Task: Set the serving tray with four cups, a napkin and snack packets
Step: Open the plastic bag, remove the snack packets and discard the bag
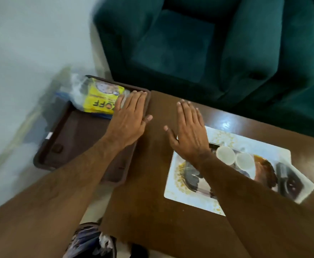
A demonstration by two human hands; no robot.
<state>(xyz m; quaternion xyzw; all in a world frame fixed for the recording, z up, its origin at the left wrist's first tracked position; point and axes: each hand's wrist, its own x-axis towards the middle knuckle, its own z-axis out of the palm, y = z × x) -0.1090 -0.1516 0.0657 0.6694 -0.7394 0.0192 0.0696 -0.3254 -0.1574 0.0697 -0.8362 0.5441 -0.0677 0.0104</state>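
A dark brown serving tray [68, 138] hangs past the left end of the wooden table. Yellow snack packets [100, 101] in clear wrap lie in its far corner. My left hand [130, 118] lies flat with straight fingers over the tray's right rim, its fingertips touching the packets. My right hand [188, 131] is spread flat, palm down, over the table between the tray and a patterned placemat [225, 138]. Two white cups [235, 158] stand upright on the placemat, just right of my right wrist. No napkin is visible.
The brown table [148, 198] runs from the middle to the right. A green sofa [217, 45] stands behind it. A dark object [288, 179] lies at the placemat's right end. Pale floor lies to the left, and a dark bag [91, 241] sits below the table's near edge.
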